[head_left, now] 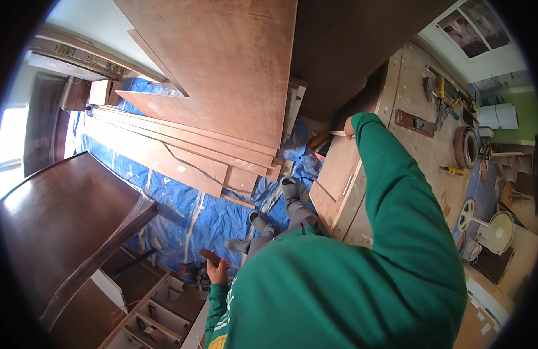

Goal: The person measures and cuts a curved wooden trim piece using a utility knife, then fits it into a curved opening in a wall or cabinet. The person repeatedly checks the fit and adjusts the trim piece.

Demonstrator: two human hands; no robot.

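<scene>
My left hand grips a small dark brown wooden block low at the centre-left, above the blue floor sheet. At the workbench's left edge, my right hand is closed on a thin pale strip, perhaps wood; part of it is hidden by my fingers. Just left of that hand is an orange-handled tool, partly hidden. Light plywood panels lie below it along the bench. A wooden hand plane sits on the bench top to the right.
A large plywood sheet stands ahead beside a dark panel. Long boards lie on the floor. A brown cabinet is at left, open drawers below it. Pliers, a tape roll and a white fan are at right.
</scene>
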